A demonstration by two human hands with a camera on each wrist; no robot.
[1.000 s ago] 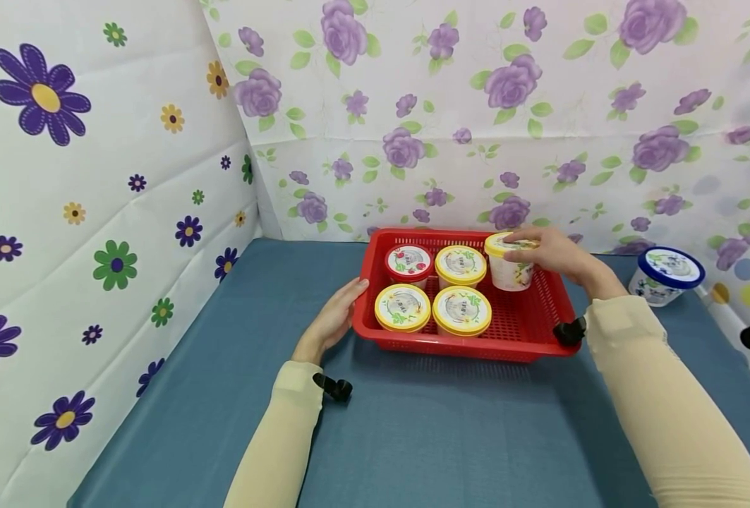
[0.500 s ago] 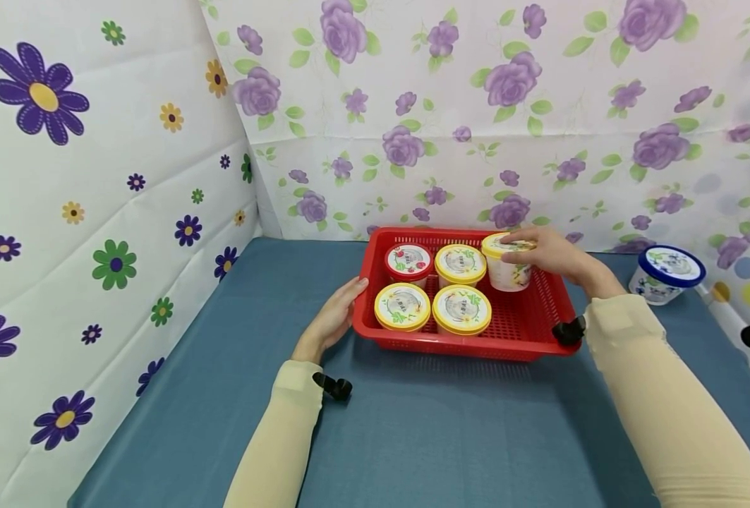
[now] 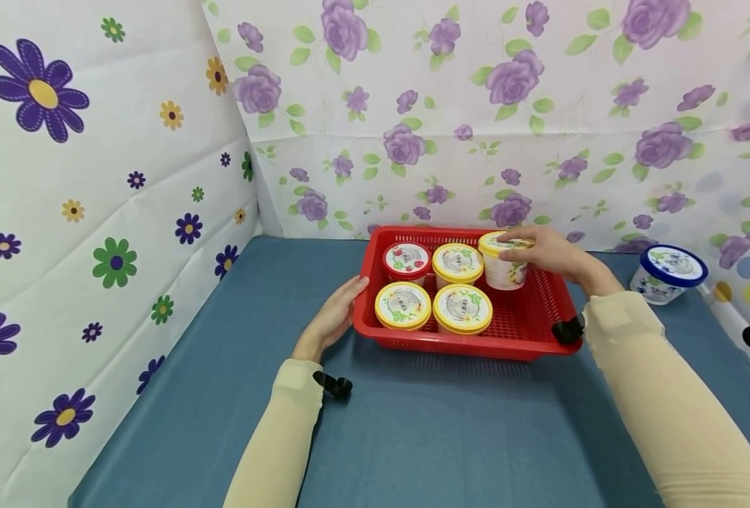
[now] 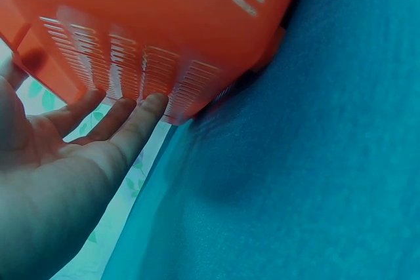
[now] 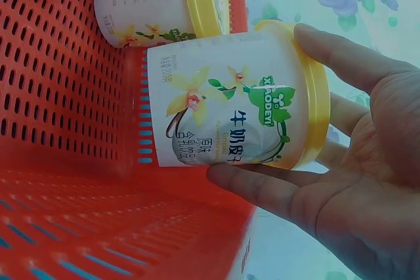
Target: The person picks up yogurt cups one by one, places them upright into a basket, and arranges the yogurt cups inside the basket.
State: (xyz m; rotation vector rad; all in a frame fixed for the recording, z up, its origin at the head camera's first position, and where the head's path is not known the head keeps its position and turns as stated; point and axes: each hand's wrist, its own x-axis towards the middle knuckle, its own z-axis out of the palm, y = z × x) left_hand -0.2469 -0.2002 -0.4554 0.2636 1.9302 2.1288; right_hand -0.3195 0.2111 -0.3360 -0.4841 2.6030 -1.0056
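My right hand [image 3: 549, 252] holds a white lidded tub [image 3: 504, 273] with a yellow lid from above, at the back of the red plastic basket [image 3: 451, 344]. In the right wrist view, thumb and fingers [image 5: 262, 185] span the lid and side of this flower-printed tub [image 5: 216, 109]. My left hand [image 3: 331, 319] grips the basket's left end. Its fingertips [image 4: 154, 101] rest on the slotted outer wall [image 4: 164, 31]; the thumb tip is hidden behind the rim. The held tub stands beside another yellow-lidded tub [image 3: 458, 262] in the back row.
A red-lidded tub [image 3: 406, 261] and two front yellow-lidded tubs [image 3: 403, 306] fill the basket's left part. Bare mesh floor [image 3: 527, 310] shows at its right. A blue-lidded tub [image 3: 669, 271] stands on the blue cloth [image 3: 425, 437] at far right. Flowered sheets [image 3: 349, 176] rise behind and left.
The right hand has shifted the held tub slightly left, closer to the neighbouring yellow-lidded tub. The left hand stays at the basket's left end.
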